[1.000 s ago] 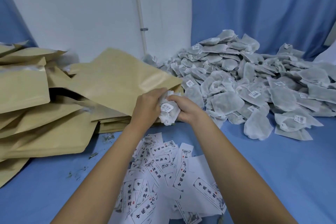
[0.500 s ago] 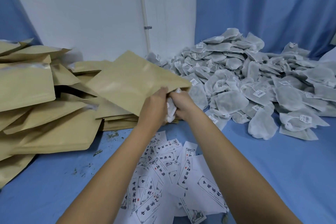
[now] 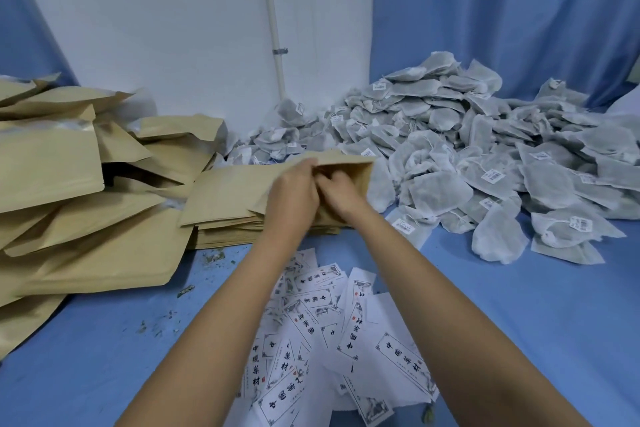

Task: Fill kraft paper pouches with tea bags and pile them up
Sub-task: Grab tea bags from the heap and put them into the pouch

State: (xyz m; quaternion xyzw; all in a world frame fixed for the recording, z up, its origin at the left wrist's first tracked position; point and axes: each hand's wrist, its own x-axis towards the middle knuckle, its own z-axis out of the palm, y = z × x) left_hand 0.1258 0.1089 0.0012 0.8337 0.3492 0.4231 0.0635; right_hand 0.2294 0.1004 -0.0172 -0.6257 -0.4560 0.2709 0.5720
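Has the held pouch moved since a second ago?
Yes. The pouch has come down from its raised tilt and now lies nearly flat over the stack of empty pouches, mouth toward the tea bag heap.

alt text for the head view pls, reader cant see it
A person's left hand holds open a kraft paper pouch while the right hand reaches into its mouth. More pouches pile left, loose tea bags heap right, printed labels lie nearest.

Two hands [image 3: 294, 191]; pouches [image 3: 52, 166], tea bags [image 3: 450, 156] and labels [image 3: 311, 322] beyond counting.
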